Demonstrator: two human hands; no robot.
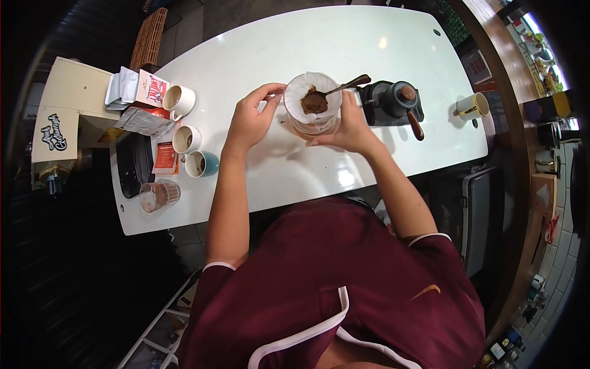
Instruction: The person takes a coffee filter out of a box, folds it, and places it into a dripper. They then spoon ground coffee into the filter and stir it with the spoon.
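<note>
A coffee dripper [340,106] lined with a white paper filter [296,105] sits on a clear glass server [319,127]. Dark coffee grounds [315,104] lie in the filter. A spoon [354,82] rests in them, its dark handle pointing right over the rim. My right hand [351,128] is wrapped around the right side of the glass server, thumb across its near side. My left hand [253,117] is at the dripper's left edge, thumb and index finger apart; whether the fingertips touch it is hard to tell.
Right of the dripper stands a black device with a wooden-knobbed pot [398,98]; farther right is a cream mug [472,107]. On the left are several cups [187,139], a ribbed glass [160,195], coffee bags [144,117] and a black tray [135,165]. A beige machine [77,98] stands beyond.
</note>
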